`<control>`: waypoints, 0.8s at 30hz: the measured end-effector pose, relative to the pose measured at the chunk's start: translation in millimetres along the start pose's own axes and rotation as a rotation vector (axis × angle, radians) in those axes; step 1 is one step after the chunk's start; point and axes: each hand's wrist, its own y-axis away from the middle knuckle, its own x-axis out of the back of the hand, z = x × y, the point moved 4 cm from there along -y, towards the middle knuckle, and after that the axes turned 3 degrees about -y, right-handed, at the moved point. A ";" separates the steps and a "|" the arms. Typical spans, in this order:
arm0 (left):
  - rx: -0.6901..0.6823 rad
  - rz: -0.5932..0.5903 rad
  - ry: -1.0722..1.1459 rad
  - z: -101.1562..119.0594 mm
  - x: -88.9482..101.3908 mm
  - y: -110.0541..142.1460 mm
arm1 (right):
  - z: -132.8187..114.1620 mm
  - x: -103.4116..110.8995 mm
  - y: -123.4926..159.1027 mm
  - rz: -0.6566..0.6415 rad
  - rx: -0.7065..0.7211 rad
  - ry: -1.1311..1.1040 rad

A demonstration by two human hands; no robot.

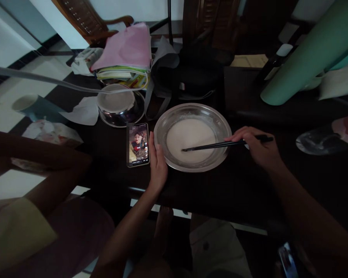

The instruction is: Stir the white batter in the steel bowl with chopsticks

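Observation:
A wide steel bowl [220, 123] holding a pale white batter [188, 135] stands on the dark table in front of me. My right hand [256, 146] is closed on a pair of dark chopsticks [217, 145], whose tips rest in the batter. My left hand [157, 162] lies against the bowl's left rim, fingers together and stretched along it, holding nothing. A lit phone [138, 144] lies flat just left of that hand.
A smaller steel bowl [120, 106] with a white tissue [81, 112] beside it sits behind the phone. Stacked books and pink cloth [124, 54] lie further back. A green roll [304, 54] crosses the right. Another person's arm [37, 154] reaches in at left.

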 end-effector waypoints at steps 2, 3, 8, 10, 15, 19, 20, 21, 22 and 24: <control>-0.001 -0.002 -0.015 0.3 0.2 0.3 | 1.0 0.9 -0.6 -0.014 0.008 0.035; -0.001 -0.003 -0.017 0.4 0.3 0.4 | 1.8 4.4 -1.3 0.034 0.015 0.038; 0.004 0.000 0.024 -0.4 -0.5 0.6 | 6.3 14.5 -2.7 0.178 0.016 -0.004; -0.001 0.005 0.037 -0.5 -0.7 0.5 | 4.7 7.2 -1.9 0.054 0.017 0.021; 0.008 0.005 0.043 0.1 -0.4 0.2 | -0.8 7.1 -1.6 0.078 0.056 0.078; 0.025 -0.010 0.025 0.9 -0.5 0.4 | 3.6 13.3 -2.1 0.180 -0.004 -0.029; 0.026 -0.011 0.022 1.0 -0.5 0.4 | 3.9 10.6 -2.0 0.132 -0.016 -0.026; 0.024 -0.011 0.021 1.0 -0.5 0.4 | 3.3 7.1 -1.8 0.070 -0.017 -0.005; 0.019 -0.010 0.023 1.1 -0.5 0.4 | 2.2 3.6 -1.5 0.012 -0.008 0.026; 0.006 -0.008 0.026 1.1 -0.4 0.6 | -0.4 1.2 -1.2 -0.030 0.026 0.089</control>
